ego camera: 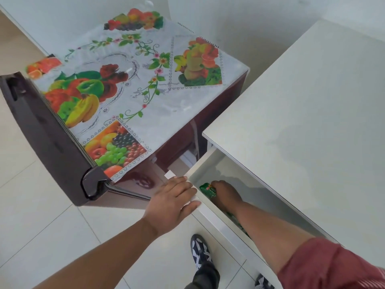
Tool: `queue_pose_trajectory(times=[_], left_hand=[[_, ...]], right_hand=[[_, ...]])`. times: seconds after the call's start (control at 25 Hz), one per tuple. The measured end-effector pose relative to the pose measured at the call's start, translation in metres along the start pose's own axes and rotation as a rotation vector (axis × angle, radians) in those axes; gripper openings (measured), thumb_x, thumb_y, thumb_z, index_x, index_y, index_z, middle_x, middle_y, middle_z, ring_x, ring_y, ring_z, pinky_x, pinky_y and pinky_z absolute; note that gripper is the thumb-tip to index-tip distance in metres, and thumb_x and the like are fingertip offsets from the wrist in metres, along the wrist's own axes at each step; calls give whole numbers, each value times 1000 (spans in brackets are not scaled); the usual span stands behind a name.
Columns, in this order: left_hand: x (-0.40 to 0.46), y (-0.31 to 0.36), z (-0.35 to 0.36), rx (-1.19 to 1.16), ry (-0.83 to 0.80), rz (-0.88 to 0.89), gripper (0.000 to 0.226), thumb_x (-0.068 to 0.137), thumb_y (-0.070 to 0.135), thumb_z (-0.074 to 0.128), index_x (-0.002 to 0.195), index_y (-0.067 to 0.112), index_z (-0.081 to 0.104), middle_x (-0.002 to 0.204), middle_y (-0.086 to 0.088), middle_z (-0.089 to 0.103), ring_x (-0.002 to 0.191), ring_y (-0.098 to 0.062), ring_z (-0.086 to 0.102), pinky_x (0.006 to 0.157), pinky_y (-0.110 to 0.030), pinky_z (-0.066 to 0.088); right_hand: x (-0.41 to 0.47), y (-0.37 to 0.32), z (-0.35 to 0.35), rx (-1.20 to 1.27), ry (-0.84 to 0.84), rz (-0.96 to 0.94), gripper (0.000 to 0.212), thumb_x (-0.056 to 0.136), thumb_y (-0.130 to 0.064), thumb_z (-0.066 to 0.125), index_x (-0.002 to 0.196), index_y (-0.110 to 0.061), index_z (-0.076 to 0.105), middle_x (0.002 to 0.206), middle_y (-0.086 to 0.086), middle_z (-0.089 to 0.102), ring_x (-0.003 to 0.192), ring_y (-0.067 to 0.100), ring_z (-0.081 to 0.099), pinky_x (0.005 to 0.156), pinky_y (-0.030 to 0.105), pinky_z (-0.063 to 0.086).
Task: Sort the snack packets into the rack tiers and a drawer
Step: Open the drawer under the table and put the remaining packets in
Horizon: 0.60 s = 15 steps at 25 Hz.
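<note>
Down in the open drawer (206, 163), the right hand's (226, 191) grip holds a glossy green packet (207, 189).

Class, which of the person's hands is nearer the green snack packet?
Right. The right hand is inside the drawer, touching the green snack packet; the left hand rests outside on the drawer's front edge.

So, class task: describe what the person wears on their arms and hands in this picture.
Both hands are bare: the left hand and the right hand show no gloves, rings or watch. The left forearm is uncovered as far as the view reaches. The right arm has a short reddish sleeve with faint stripes near its lower edge.
</note>
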<state>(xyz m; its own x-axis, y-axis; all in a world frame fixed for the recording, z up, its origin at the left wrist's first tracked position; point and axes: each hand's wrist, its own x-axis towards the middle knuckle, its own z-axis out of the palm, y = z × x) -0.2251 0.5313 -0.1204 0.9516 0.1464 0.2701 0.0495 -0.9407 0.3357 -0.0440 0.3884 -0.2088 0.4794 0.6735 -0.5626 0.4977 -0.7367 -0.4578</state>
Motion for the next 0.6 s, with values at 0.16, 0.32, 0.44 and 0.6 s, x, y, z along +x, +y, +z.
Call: queue_pose_trajectory(times=[0.16,0.32,0.44,0.6], left_hand=[[-1,2,1,-16,45,7,29,98,43,64,108,17,72,113,-1,71,123,-25,60,109,-39,44],[1,3,-1,-19,19,-6,31,98,42,64,109,15,73,115,-2,71,123,-26,61,109,-40,43],[1,6,-3,-18,-43,-26,35,100,44,59,112,14,72,117,-4,71,124,-28,59,109,-41,43],[4,12,-8,-16,-103,-64,37,101,43,55,112,11,71,116,-5,69,125,-31,58,107,-43,45]], right_hand=[[7,4,15,5,-9,16,29,87,-22,69,114,-14,66,112,12,69,102,33,65,77,32,50],[3,8,16,80,-38,10,27,90,-21,68,116,-13,67,117,12,72,106,33,65,75,30,46],[-12,9,2,183,-47,17,41,93,-15,65,134,-14,61,134,12,65,120,32,61,93,31,47],[-60,12,-30,307,-8,-1,44,96,-10,59,140,-15,58,137,9,63,120,25,61,93,26,45]])
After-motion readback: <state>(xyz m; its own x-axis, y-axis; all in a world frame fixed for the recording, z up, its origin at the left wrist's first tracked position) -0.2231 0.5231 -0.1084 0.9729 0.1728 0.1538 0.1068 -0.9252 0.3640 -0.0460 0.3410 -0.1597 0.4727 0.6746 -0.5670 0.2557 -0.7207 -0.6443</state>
